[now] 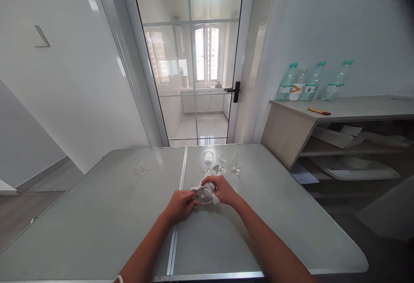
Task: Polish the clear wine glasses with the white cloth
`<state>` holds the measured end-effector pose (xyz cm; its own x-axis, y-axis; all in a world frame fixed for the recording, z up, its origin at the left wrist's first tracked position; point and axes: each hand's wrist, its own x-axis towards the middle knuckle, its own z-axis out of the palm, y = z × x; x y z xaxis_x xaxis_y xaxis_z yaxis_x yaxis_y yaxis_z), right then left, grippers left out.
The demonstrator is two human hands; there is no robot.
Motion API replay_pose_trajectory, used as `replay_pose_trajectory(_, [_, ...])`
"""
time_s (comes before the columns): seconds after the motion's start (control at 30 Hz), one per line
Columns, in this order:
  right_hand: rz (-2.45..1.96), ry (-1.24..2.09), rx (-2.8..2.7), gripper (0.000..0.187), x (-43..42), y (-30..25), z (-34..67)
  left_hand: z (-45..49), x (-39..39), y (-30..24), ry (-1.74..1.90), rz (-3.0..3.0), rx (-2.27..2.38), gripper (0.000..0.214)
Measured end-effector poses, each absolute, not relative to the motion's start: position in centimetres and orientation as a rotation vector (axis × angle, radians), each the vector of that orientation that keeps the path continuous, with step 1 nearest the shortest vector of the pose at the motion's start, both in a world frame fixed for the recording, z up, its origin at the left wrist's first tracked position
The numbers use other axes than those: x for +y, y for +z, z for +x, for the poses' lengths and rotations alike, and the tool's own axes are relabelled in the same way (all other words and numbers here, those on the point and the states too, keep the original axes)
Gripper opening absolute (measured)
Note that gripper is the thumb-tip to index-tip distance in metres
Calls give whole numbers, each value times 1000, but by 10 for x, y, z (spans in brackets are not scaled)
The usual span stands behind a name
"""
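Observation:
A clear stemmed glass (204, 196) lies tilted on its side between my hands, just above the table. My left hand (181, 204) is closed around its stem end, at the left. At the bowl's rim, my right hand (221, 189) grips a white cloth (211, 177), part of which is bunched against the glass. Some of the right fingers are hidden by the cloth. Just beyond my hands stand three more stemmed glasses: one upright glass (208, 158), a second glass (222, 163) and a third glass (237, 164).
Another stemmed glass (141, 168) stands on the left half of the grey folding table (97, 214). A metal seam (173, 240) divides the tabletop. At the right, a shelf unit (291, 127) bears several plastic bottles (312, 83). A glass door (194, 71) is behind the table.

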<state>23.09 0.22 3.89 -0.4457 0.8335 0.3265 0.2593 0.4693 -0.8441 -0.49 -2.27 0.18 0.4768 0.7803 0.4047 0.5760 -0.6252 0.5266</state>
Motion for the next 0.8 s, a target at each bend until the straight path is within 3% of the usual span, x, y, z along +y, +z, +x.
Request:
replay_pose_trajectory(0.3, [-1063,1288,-1781,8,17,16,243,4,-18,3,882,2443,1263,30])
replay_pose_trajectory(0.5, [-834,1257,-1795,42,6,33,246,3,-14,10,672,2380,1046,48])
replay_pose_trajectory(0.67, [-828,1096,-1959,30,3,40,247,3,-16,8,715,2399,1067,49])
replay_pose_trajectory(0.8, [-938,1003,-1926,22,10,34,246,13,-23,-4,881,2464,1222,36])
